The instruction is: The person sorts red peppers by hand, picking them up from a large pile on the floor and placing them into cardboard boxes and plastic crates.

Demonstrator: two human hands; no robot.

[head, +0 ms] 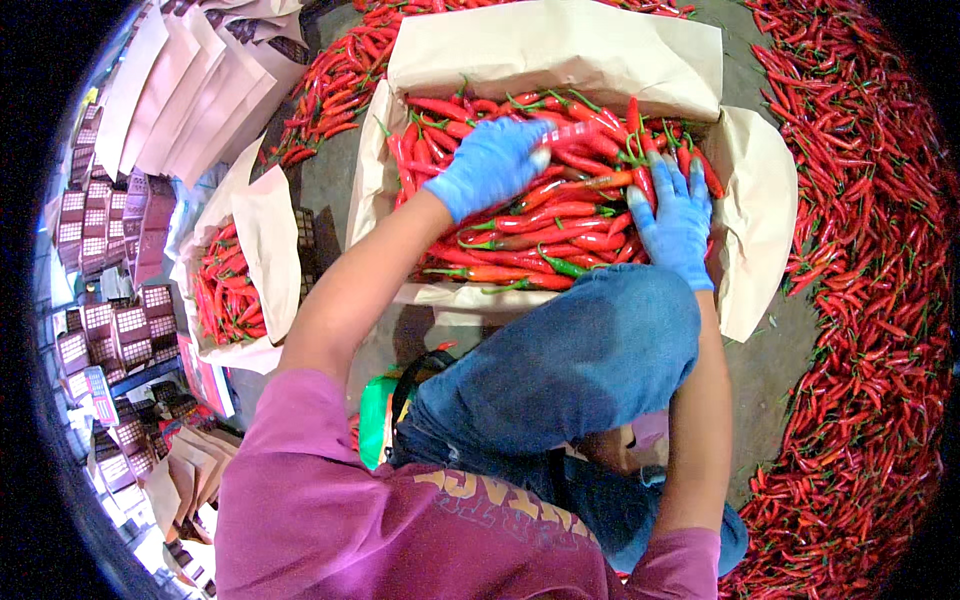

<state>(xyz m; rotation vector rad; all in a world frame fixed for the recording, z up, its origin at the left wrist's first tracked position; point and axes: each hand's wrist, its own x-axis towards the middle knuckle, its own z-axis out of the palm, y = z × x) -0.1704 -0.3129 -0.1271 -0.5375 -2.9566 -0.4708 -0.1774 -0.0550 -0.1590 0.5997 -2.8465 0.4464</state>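
A box lined with cream paper [555, 52] lies before me, filled with red chilli peppers [555, 217], most of them lying sideways. A green chilli pepper [561, 265] shows near its front edge. My left hand [491, 165], in a blue glove with pale fingertips, is over the peppers left of centre; it is blurred, with red peppers at its fingers, and whether it grips them cannot be told. My right hand [675, 214], gloved alike, rests on the right part of the peppers with its fingers spread, touching several upright ones beside the paper wall.
A large heap of red chilli peppers [870, 300] covers the floor at right; another pile [337, 82] lies behind the box. At left stand a smaller paper-lined box [274, 247] of peppers, paper sheets [187, 90] and stacked plastic crates [131, 330]. My bent knee [637, 315] meets the box's front.
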